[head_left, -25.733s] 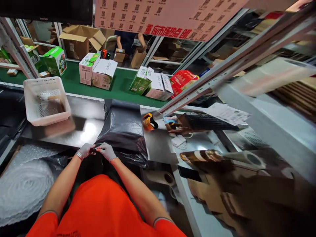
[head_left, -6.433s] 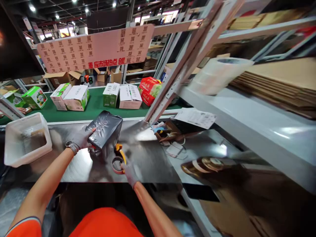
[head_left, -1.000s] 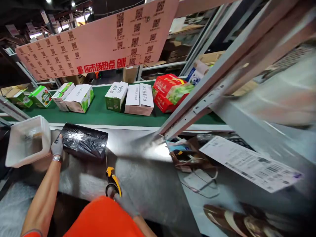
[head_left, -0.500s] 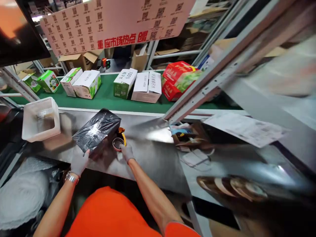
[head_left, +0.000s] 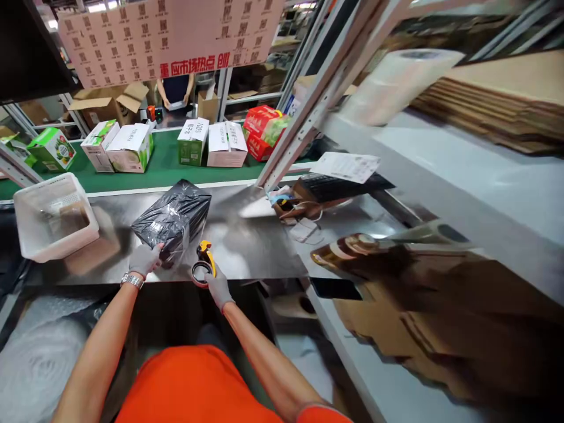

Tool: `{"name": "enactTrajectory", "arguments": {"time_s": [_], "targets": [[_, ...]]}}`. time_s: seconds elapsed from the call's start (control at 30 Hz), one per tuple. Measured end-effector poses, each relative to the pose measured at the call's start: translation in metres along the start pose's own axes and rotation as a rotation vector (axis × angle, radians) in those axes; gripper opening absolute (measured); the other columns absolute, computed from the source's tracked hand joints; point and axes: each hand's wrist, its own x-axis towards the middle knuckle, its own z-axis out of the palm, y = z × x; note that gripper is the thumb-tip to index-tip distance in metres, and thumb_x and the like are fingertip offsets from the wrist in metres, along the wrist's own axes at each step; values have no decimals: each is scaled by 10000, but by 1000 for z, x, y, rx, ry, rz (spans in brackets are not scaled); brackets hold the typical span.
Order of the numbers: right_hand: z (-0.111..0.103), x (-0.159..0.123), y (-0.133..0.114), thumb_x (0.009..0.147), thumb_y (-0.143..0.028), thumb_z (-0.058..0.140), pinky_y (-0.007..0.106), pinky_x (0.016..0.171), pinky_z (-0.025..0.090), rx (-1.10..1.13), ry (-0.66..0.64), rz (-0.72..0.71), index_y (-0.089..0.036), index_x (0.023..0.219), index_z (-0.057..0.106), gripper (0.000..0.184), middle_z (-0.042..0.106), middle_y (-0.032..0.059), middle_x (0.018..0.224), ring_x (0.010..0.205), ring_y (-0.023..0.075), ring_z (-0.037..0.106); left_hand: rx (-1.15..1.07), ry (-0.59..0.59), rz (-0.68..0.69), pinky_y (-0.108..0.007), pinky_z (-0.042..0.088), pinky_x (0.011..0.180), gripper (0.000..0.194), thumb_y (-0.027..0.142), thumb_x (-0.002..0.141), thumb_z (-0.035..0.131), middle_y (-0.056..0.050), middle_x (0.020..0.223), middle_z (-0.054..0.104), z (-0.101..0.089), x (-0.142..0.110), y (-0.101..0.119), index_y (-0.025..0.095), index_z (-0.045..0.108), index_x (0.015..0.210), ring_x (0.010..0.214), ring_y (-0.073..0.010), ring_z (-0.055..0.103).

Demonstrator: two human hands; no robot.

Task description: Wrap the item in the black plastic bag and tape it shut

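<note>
- worktop (head_left: 247,247) shows bare steel right of the parcel (head_left: 173,218); basket (head_left: 53,222) stands at its left end, clutter (head_left: 304,205) at the right, belt (head_left: 163,170) behind.
- tape gun (head_left: 202,264) is partly hidden by the right hand (head_left: 218,288); shelf goods are blurred.
- left hand (head_left: 144,258) grips the parcel's near corner; right grip is closed on the tape gun, just beside the parcel.
</note>
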Motion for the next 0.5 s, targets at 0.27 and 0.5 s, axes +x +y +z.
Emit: {"name": "enactTrajectory", "arguments": {"time_s": [0.27,0.5], "targets": [[-20,2,2,683,-430,648,406,987,632,10,-30,3,-210,1238,808,619,870,52,1094,1031,276,769,-21,40,7,-340,532,662,695,703,1087,554,-175,843,889,5,4,-9,239,718,596,709,-271,822],[-28,-4,-9,652,-426,690,406,887,665,102,-66,135,-200,1191,813,597,871,73,1088,995,295,782,-6,90,-1,-344,522,656,685,726,1079,541,-175,809,879,12,7,-14,252,762,636,749,-294,833]]}}
